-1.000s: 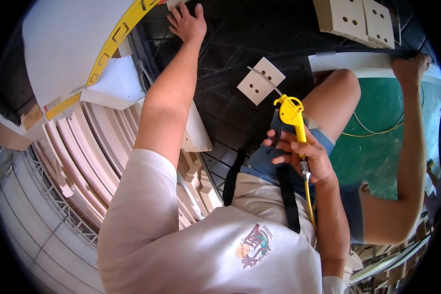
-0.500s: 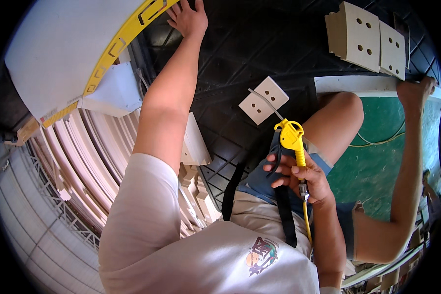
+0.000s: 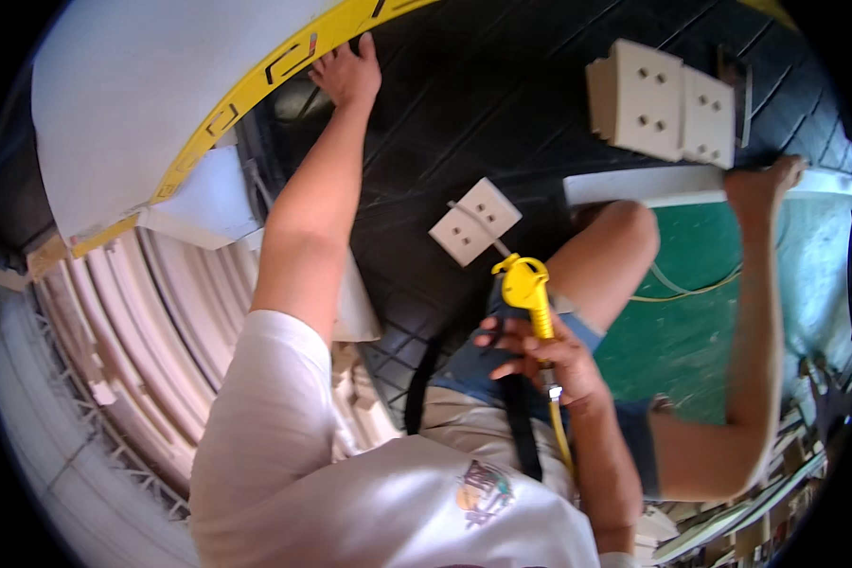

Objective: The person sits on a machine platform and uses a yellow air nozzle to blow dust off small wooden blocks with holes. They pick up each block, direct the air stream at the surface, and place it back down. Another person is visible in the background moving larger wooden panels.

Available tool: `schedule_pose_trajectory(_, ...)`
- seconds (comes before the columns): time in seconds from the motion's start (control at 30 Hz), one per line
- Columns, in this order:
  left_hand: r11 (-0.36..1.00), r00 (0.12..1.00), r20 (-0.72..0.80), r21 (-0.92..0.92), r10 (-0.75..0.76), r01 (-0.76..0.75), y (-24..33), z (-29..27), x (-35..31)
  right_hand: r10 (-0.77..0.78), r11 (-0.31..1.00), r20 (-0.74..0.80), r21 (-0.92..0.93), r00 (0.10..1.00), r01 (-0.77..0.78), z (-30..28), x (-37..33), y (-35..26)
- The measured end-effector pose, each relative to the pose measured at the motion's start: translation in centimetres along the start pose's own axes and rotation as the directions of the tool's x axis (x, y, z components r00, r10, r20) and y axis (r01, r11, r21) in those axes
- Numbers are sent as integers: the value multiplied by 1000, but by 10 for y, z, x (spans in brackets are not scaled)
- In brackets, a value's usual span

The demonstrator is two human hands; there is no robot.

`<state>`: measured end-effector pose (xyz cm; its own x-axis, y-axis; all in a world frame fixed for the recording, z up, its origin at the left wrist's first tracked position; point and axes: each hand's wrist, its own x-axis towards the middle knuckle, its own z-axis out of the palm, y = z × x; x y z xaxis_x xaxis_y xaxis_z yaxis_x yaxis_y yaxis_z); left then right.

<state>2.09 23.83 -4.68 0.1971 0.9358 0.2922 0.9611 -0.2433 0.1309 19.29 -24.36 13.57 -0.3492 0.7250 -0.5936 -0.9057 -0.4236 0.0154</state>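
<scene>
My right hand (image 3: 566, 364) is wrapped round the grip of a yellow air blow gun (image 3: 524, 284). Its thin metal nozzle points up and to the left, over a pale wooden plate (image 3: 488, 210) with several round holes. Some of the fingers stay loose beside the grip. Far up at the left, my left hand (image 3: 348, 78) spreads its fingers at the yellow edge strip (image 3: 241, 95) of a large white panel; nothing is in it. Whether the fingertips press on the strip or the dark surface beside it, I cannot tell.
A stack of similar holed wooden plates (image 3: 646, 104) stands on the black grooved surface (image 3: 473, 85) at the upper right. Long pale wooden strips (image 3: 151, 331) lie at the left. A thin yellow hose (image 3: 559, 431) hangs from the blow gun. Green flooring (image 3: 682, 350) shows at the right.
The whole view has shifted, so most things sit lower and further left in the picture. My left hand now overlaps the yellow strip differently; the right hand keeps its hold on the blow gun.
</scene>
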Motion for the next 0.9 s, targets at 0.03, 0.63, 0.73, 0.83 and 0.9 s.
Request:
schedule_pose_trajectory(0.03,996,1000,-19,89,19,-17,-1,2,0,7,1000,1,-8,1000,-7,2,-1,-1)
schedule_pose_trajectory(0.63,885,990,135,-465,51,18,27,-120,-214,-689,478,271,-527,672,702,175,-43,-110)
schedule_pose_trajectory(0.73,834,965,139,-539,222,-114,56,-152,-247,-689,439,316,-533,652,723,158,-40,-105)
schedule_pose_trajectory(0.83,808,949,125,-563,291,-174,65,-160,-280,-633,464,281,-609,722,644,145,-52,-80)
schedule_pose_trajectory(0.9,831,938,137,-516,318,-206,71,-146,-299,-622,556,230,-543,749,629,93,-39,-51)
